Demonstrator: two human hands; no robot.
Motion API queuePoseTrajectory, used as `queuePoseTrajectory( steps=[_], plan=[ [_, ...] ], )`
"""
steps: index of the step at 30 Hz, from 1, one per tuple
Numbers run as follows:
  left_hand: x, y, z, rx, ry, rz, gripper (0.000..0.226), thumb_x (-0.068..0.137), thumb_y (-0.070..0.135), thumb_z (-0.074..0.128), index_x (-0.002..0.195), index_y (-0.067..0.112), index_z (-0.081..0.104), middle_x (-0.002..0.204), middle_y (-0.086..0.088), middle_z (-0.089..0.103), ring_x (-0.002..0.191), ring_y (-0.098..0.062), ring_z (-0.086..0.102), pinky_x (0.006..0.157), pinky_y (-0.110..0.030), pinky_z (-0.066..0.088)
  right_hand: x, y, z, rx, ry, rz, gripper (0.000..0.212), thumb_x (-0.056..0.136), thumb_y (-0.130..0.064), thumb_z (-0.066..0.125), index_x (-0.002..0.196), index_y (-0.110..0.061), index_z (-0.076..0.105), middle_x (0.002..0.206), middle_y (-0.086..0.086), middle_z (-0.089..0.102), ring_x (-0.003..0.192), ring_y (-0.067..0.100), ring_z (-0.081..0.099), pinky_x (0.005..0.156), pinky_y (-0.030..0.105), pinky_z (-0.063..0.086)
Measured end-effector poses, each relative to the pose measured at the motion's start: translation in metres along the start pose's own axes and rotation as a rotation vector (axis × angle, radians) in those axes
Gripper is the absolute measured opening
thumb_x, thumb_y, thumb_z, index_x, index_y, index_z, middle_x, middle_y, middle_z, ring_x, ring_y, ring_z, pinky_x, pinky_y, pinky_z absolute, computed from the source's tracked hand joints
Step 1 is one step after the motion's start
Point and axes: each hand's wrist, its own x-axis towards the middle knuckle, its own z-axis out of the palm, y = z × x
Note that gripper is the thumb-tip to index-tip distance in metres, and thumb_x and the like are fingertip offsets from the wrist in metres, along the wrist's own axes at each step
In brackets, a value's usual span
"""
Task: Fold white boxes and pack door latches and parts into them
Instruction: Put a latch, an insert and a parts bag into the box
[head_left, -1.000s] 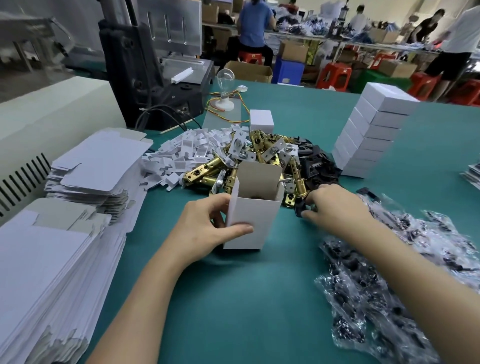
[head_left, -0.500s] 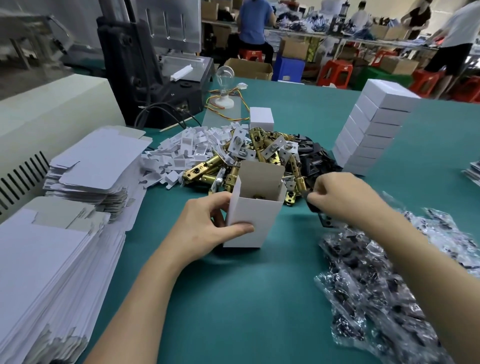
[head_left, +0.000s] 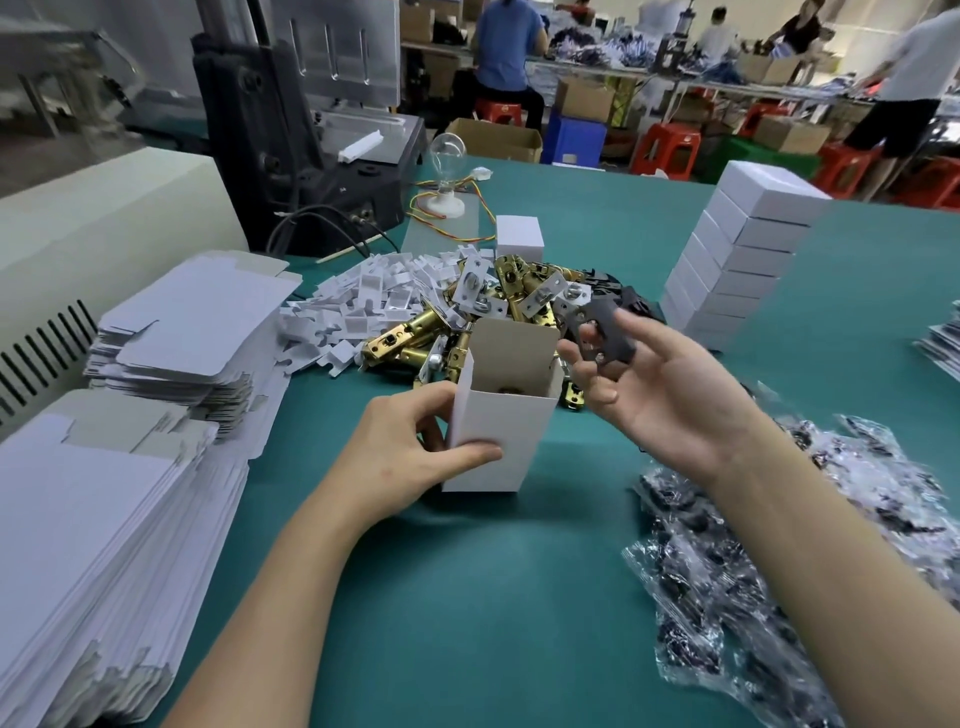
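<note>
The left hand (head_left: 410, 457) grips an upright white box (head_left: 498, 431), thumb across its front and fingers behind, on the green table (head_left: 467, 613) near its middle. The box's top flap stands open, and a small piece shows inside. The right hand (head_left: 670, 400), palm up, pinches a dark metal plate (head_left: 605, 332) just right of the opening. Brass door latches (head_left: 410, 335) lie heaped behind the box. Flat box blanks (head_left: 104, 545) line the left edge, bagged black parts (head_left: 753, 597) the right, and closed boxes (head_left: 743, 260) are stacked toward the far right.
</note>
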Motion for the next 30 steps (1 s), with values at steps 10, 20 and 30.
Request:
queuePoseTrajectory(
  steps=[10, 20, 30],
  plan=[
    [0.001, -0.003, 0.001, 0.011, 0.029, -0.013, 0.037, 0.080, 0.042, 0.090, 0.113, 0.044, 0.071, 0.100, 0.020, 0.075, 0.062, -0.001, 0.053, 0.063, -0.012, 0.045, -0.019, -0.022, 0.026, -1.238, 0.014, -0.730, 0.008, 0.108, -0.013, 0.051, 0.114, -0.019, 0.050, 0.091, -0.008, 0.077, 0.063, 0.018, 0.068, 0.060, 0.034, 0.054],
    [0.002, -0.001, 0.005, 0.017, 0.059, 0.002, 0.045, 0.073, 0.063, 0.078, 0.115, 0.051, 0.067, 0.099, 0.021, 0.075, 0.059, -0.004, 0.050, 0.061, -0.020, 0.046, -0.007, -0.025, 0.046, -1.744, -0.028, -0.748, 0.007, 0.091, -0.021, 0.078, 0.089, -0.018, 0.071, 0.067, -0.015, 0.059, 0.064, 0.006, 0.054, 0.061, 0.033, 0.040],
    [0.002, -0.002, 0.004, -0.021, 0.050, 0.017, 0.045, 0.071, 0.064, 0.078, 0.113, 0.051, 0.067, 0.097, 0.018, 0.075, 0.058, -0.003, 0.048, 0.060, -0.014, 0.043, 0.010, -0.019, 0.067, -1.772, -0.283, -0.386, 0.024, 0.104, -0.026, 0.058, 0.085, -0.017, 0.070, 0.053, -0.005, 0.068, 0.048, 0.006, 0.067, 0.051, 0.017, 0.046]
  ],
)
